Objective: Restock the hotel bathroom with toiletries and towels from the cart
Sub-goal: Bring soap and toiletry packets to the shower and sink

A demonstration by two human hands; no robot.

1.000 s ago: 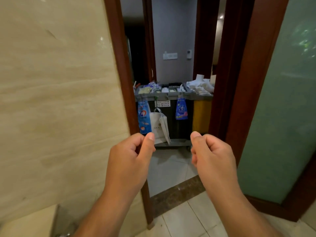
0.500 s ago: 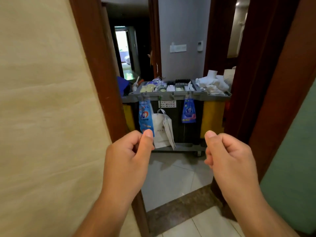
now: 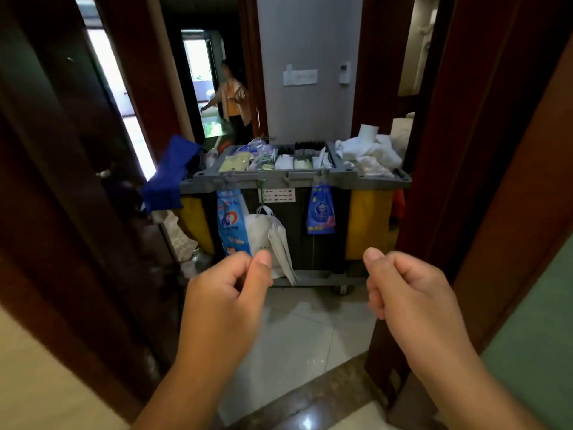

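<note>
A grey housekeeping cart (image 3: 369, 181) stands just beyond the doorway. Its top tray holds small packets of toiletries (image 3: 273, 159), and a heap of white towels (image 3: 369, 153) lies at its right end. Two blue refill pouches (image 3: 231, 221) (image 3: 321, 211) and a white bag (image 3: 263, 234) hang from its front. My left hand (image 3: 226, 293) and my right hand (image 3: 406, 290) are raised in front of me, short of the cart. Both have curled fingers with the thumb on top and hold nothing.
A dark wooden door frame (image 3: 440, 150) flanks the way on the right, an open dark door (image 3: 71, 181) on the left. A blue cloth (image 3: 170, 175) hangs off the cart's left end. A person (image 3: 232, 103) stands in the room behind. A brown stone threshold (image 3: 310, 401) crosses the floor.
The view has moved forward through the doorway, so the cart is nearer and larger. The beige wall has slid out to the left. Both hands keep their curled pose.
</note>
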